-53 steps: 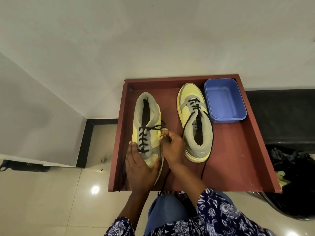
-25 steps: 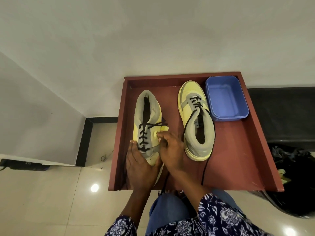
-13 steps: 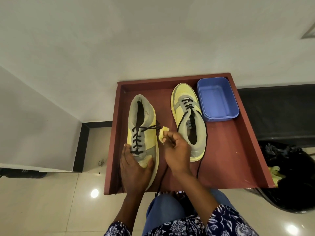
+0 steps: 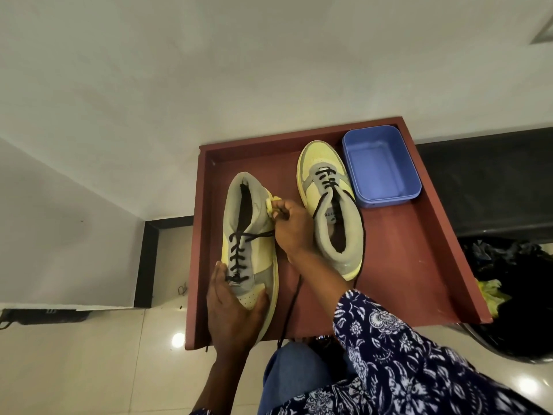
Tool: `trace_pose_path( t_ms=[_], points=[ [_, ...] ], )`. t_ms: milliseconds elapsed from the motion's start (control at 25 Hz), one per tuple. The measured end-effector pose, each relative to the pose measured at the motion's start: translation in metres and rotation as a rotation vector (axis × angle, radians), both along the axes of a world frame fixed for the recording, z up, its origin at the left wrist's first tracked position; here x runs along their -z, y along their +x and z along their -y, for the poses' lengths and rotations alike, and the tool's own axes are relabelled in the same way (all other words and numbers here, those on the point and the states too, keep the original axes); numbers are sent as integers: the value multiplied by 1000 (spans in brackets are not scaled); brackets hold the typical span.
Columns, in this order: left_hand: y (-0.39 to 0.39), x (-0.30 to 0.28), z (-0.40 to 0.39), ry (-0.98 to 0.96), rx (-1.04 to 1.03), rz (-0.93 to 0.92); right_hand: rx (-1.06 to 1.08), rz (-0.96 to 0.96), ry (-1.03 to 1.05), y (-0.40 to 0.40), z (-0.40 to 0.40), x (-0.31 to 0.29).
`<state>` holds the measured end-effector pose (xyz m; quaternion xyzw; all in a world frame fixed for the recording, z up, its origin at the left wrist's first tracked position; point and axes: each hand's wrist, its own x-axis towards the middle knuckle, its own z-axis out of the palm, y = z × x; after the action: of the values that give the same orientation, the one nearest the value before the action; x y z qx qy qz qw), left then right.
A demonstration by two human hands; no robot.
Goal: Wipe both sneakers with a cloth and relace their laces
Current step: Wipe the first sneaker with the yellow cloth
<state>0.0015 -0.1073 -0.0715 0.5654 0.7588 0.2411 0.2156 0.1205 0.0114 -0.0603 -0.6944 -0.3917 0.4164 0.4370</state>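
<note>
My left hand [image 4: 232,313] lies flat, fingers straight, against the toe of the left sneaker [image 4: 250,235] on the red tray [image 4: 419,265], steadying it. My right hand [image 4: 294,227] pinches a small yellow cloth [image 4: 273,205] against that sneaker's grey collar. The right sneaker [image 4: 332,205] sits just beside, toe away, black lace [image 4: 362,235] trailing loose, next to a blue tub [image 4: 381,169].

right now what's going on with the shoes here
A person is wiping the left sneaker on a red-brown tray. The left hand steadies its toe, while the right hand pinches a small yellow cloth against the collar. Its laces are only partly threaded. The other sneaker lies alongside, facing the opposite way, with loose laces, next to a blue tub.
</note>
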Motion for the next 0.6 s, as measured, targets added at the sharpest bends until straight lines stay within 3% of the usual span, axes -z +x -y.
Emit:
trace_pose_path(
  t_ms=[600],
  points=[
    [0, -4, -16, -77, -33, -57, -180, 56, -148, -11, 69, 12]
  ],
)
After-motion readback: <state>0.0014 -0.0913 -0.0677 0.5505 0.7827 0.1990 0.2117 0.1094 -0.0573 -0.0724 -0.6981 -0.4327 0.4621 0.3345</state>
